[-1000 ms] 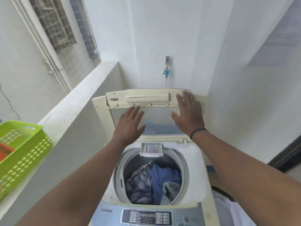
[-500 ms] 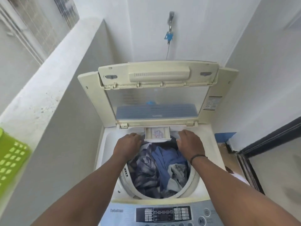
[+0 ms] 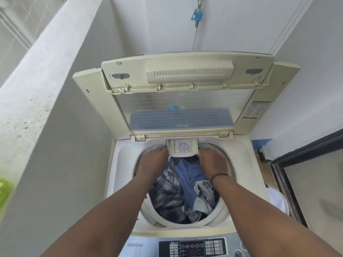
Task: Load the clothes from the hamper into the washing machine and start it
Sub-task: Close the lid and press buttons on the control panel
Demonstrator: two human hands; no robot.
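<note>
Now both hands flank detergent drawer (image 3: 182, 147) at drum's far rim: L hand (image 3: 155, 160), R hand (image 3: 213, 161) touching sides; fingers hidden, grip can't tell. Clothes (image 3: 185, 186) below.

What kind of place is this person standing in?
Probably a home laundry nook or utility balcony: a cream top-loading washing machine with raised lid, a blue-tagged wall tap above it, and a bare concrete ledge alongside.

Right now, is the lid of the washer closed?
No, the lid stands folded up at the back of the washer, and the clothes show in the open drum.
</note>
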